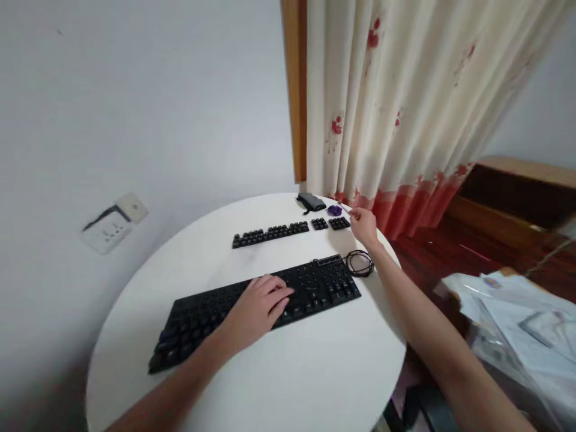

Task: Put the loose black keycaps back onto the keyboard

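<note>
So my left hand [258,303] is lying flat on the black keyboard [319,282], fingers loosely spread, not gripping anything. My right hand [363,227] is past the keyboard's far right corner, pinching a thin pale stick [345,207] — can't make out what it is — near a small purple thing [335,210]. Loose black keycaps [270,234] sit in blocks beyond the keyboard, and a coiled cable [361,274] lies just off its right end.

No readable text on the keyboard [310,293] or elsewhere.
</note>
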A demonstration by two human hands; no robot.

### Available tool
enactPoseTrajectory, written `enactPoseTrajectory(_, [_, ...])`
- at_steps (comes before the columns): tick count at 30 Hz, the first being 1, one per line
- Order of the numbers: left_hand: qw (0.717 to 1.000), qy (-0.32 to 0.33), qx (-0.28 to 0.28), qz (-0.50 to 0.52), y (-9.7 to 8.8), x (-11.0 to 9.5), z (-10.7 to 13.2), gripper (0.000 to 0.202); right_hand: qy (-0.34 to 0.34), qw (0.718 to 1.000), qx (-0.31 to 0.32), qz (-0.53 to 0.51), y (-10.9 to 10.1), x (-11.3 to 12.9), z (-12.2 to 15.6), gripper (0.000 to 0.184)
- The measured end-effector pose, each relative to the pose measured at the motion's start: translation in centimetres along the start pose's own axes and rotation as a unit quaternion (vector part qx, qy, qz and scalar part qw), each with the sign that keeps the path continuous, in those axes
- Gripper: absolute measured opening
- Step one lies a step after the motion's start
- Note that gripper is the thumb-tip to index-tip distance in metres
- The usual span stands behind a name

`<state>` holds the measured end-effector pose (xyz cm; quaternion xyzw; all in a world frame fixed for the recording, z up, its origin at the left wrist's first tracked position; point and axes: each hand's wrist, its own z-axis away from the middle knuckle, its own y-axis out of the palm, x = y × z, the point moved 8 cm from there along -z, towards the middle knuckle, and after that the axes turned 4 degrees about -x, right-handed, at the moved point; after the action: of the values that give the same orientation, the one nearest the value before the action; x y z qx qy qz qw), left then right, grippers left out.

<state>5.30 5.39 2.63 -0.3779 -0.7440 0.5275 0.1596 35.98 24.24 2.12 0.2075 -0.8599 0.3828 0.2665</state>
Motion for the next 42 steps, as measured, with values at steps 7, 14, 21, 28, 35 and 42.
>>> enactPoseTrajectory(7, [0.996,-0.061,-0.039,-0.044,-2.1,2.1,-3.3,0.025,0.01,0.998,0.05,0.047,1.6,-1.3,1.7,0.031])
enactPoseTrajectory(14, [0.997,-0.053,-0.023,-0.051,1.4,2.9,-14.3,0.028,0.026,0.983,0.142,0.111,2.9,-1.1,2.8,0.037])
enactPoseTrajectory(21, [0.989,-0.071,-0.019,-0.125,7.6,3.5,-21.3,0.027,0.018,0.972,0.187,0.143,3.6,-1.0,3.4,0.044])
enactPoseTrajectory(28, [0.992,-0.055,-0.005,-0.11,10.1,3.8,-22.9,0.029,0.001,0.963,0.206,0.175,4.1,-0.5,3.6,0.048])
enactPoseTrajectory(35, [0.992,-0.055,-0.006,-0.114,10.7,3.7,-23.1,0.024,-0.01,0.96,0.208,0.185,4.0,-0.1,3.7,0.044])
enactPoseTrajectory(42, [0.995,-0.066,0.004,-0.079,11.2,3.5,-23.4,0.02,-0.019,0.966,0.188,0.178,3.2,0.4,3.4,0.031])
